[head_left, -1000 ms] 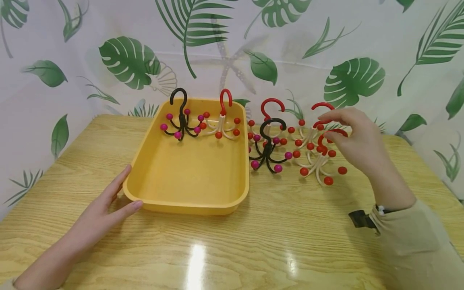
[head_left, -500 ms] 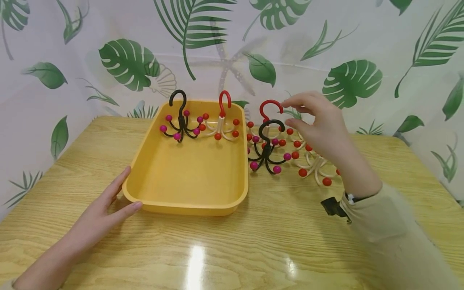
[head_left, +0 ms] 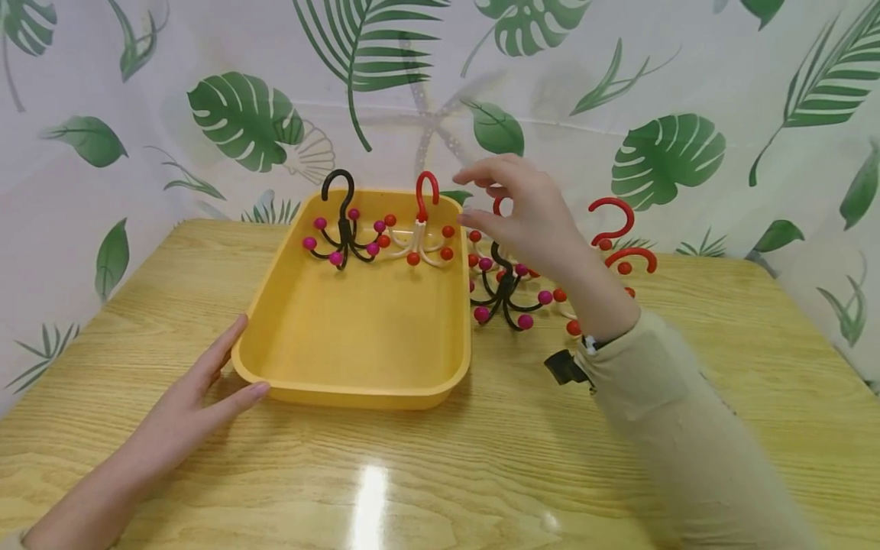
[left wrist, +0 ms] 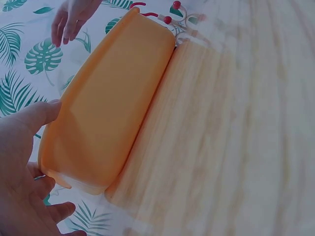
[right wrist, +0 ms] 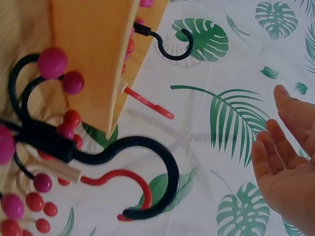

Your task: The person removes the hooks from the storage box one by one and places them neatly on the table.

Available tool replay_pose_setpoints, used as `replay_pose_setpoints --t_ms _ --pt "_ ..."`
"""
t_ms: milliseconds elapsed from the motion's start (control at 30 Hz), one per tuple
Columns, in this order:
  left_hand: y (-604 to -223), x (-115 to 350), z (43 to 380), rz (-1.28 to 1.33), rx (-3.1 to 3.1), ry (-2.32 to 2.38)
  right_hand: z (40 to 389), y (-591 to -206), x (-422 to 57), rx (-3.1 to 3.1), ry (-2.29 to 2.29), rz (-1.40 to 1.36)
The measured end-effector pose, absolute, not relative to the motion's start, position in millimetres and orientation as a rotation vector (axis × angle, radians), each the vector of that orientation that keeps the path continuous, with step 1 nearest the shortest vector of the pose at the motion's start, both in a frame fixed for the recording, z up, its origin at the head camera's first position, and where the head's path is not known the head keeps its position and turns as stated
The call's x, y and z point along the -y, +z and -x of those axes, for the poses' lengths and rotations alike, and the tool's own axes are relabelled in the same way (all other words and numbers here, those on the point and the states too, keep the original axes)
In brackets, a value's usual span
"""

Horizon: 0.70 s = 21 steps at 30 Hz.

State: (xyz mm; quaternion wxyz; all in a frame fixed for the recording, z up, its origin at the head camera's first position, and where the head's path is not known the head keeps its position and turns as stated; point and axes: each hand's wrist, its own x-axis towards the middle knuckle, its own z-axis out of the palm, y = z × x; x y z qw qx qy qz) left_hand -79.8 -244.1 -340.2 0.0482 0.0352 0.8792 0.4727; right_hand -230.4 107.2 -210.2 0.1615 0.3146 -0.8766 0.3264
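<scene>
My left hand [head_left: 199,389] rests at the near-left corner of a yellow tray [head_left: 357,397], thumb and fingers straight against its rim. Inside the tray's far end stand a black octopus-arm hanger [head_left: 345,229] with pink balls and a cream one with a red hook [head_left: 426,187]. Over the far-right corner hovers my right hand [head_left: 529,214], fingers apart and nothing between them. Beneath it, right of the tray, stands another black hanger [head_left: 506,286]; the red hook [right wrist: 120,177] of a cream hanger shows behind it in the right wrist view.
Farther right stand cream hangers with red hooks [head_left: 614,214] and red balls, partly hidden by my right sleeve [head_left: 660,374]. The wood-grain table [head_left: 412,473] runs back to a leaf-print cloth [head_left: 550,84].
My right hand has moved left from the right-hand red hooks, past the middle hangers, to the tray's far-right corner. The left hand, tray and hangers have stayed put.
</scene>
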Motion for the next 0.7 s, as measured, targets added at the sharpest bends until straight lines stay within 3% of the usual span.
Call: replay_pose_setpoints --t_ms 300,700 --pt "-340 244 79 -0.097 -2.670 1.449 250 -212 -75 2.591 1.081 -0.870" --pt "-340 244 80 -0.099 -2.665 1.459 284 -226 -50 2.738 1.213 -0.539"
